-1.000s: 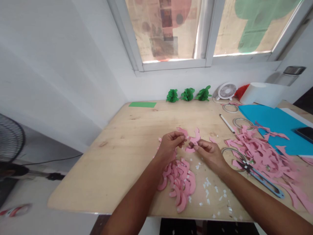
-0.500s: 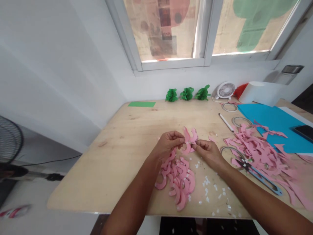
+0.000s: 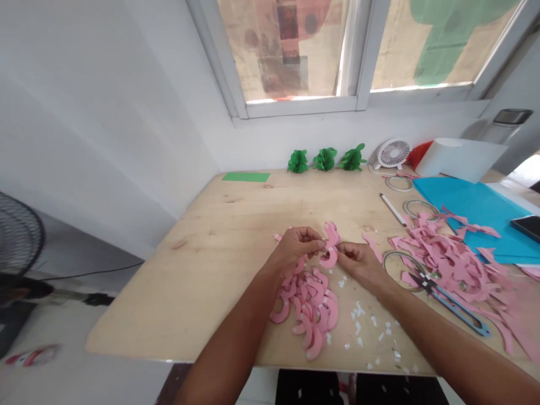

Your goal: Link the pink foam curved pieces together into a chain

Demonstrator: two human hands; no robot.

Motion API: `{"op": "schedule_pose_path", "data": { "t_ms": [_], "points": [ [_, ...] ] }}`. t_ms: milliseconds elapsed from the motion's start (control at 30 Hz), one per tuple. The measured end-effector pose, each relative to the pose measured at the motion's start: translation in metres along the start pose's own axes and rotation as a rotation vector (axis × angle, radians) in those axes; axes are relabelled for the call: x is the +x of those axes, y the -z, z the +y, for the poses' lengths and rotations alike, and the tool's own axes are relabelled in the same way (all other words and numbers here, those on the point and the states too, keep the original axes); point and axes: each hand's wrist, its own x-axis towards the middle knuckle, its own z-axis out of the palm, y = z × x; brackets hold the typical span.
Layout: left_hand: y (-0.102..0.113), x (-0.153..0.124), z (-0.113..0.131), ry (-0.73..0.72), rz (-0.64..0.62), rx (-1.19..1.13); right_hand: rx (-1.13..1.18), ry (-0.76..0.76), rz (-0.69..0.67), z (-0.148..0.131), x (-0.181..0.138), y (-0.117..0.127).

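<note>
Pink curved paper (image 3: pixel 331 235) pinched by fingers (image 3: pixel 314 246) of left hand (image 3: pixel 296 248) and right hand (image 3: pixel 359 262), three green ornaments (image 3: pixel 324 160), one pen (image 3: pixel 392 210)

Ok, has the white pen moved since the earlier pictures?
No, the pen lies in the same spot on the table, judged against the small fan.

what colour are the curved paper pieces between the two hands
Pink; the curved paper pieces show best in the head view.

Paper crescents (image 3: pixel 313 315) at lower centre are pink; paper ornaments (image 3: pixel 324 160) above centre, deep green; sheets (image 3: pixel 506 216) at right, bright blue; the wooden tabletop (image 3: pixel 189 292), pale tan with brown knots.
</note>
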Motion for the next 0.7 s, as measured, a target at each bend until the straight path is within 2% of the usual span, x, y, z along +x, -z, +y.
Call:
{"op": "schedule_pose_path", "data": {
  "t_ms": [700],
  "points": [
    [-0.0031,0.0015,-0.0019,0.009,0.011,0.002,-0.055,0.058,-0.015,-0.0024,-0.0007,-0.0002]
  ]
}}
